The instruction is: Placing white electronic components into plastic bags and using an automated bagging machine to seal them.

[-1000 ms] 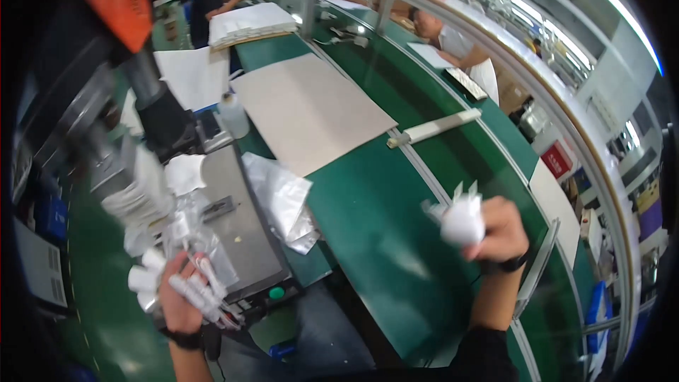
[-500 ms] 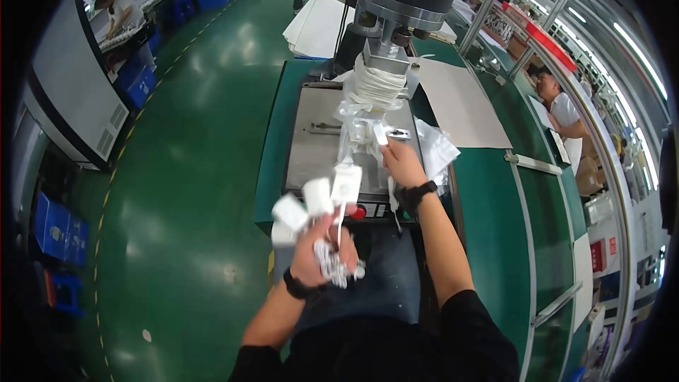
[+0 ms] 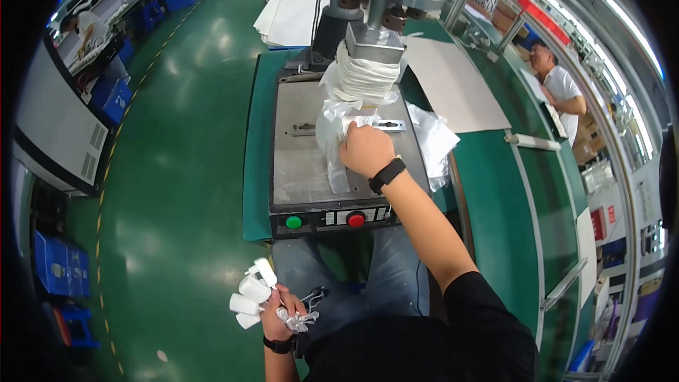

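Note:
Down by my left thigh, my left hand is closed round several white power adapters and their bundled white cables. The adapters stick out past the fingers toward the left. My right hand reaches over the metal plate of a bench press, fingers bent and closed on a small white plastic piece at the fixture. The hand covers most of that piece. Just above hangs the press head, its lower part wrapped in white cord or cloth and clear plastic film.
A green button and a red button sit on the press front. Clear plastic bags lie to its right, beside a grey board. White sheets are stacked behind. A co-worker sits at the far right.
My left hand has drawn back from the press, down and left, with the adapters. My right hand has moved left and now bends over the fixture. The view has shifted slightly.

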Motion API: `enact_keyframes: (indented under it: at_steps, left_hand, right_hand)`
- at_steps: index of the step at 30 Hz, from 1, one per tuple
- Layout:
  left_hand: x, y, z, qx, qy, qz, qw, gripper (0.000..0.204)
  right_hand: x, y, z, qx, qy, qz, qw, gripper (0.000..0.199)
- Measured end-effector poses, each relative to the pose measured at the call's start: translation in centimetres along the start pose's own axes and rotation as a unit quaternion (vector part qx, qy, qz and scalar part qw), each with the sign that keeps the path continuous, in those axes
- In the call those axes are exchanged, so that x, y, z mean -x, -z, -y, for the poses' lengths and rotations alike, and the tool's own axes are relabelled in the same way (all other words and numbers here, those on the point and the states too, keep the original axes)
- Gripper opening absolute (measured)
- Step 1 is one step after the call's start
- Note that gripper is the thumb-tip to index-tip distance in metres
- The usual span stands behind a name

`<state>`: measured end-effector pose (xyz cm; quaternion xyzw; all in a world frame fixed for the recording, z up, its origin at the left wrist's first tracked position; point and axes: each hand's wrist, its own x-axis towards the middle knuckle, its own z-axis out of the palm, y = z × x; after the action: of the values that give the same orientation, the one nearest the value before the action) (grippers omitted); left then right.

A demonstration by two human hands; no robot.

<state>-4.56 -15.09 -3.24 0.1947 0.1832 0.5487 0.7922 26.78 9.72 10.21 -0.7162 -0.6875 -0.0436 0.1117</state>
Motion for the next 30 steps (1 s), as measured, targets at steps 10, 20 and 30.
enact_keyframes:
  at_steps: [10, 20, 30]
  left_hand:
    - [-12.2, -4.2, 0.3, -0.175, -0.126, -0.110, 0.970, 0.023]
    - [-14.3, -2.1, 0.6, -0.202, -0.135, -0.096, 0.965, 0.028]
    - [-15.4, -1.8, 1.7, -0.148, -0.154, -0.103, 0.971, 0.029]
  right_hand:
    - [-0.8, 2.9, -5.5, -0.016, 0.072, 0.067, 0.995, 0.053]
    - [20.7, -1.6, -9.6, -0.413, -0.160, -0.091, 0.892, 0.042]
    - [19.2, -1.3, -9.0, -0.385, -0.125, -0.130, 0.905, 0.032]
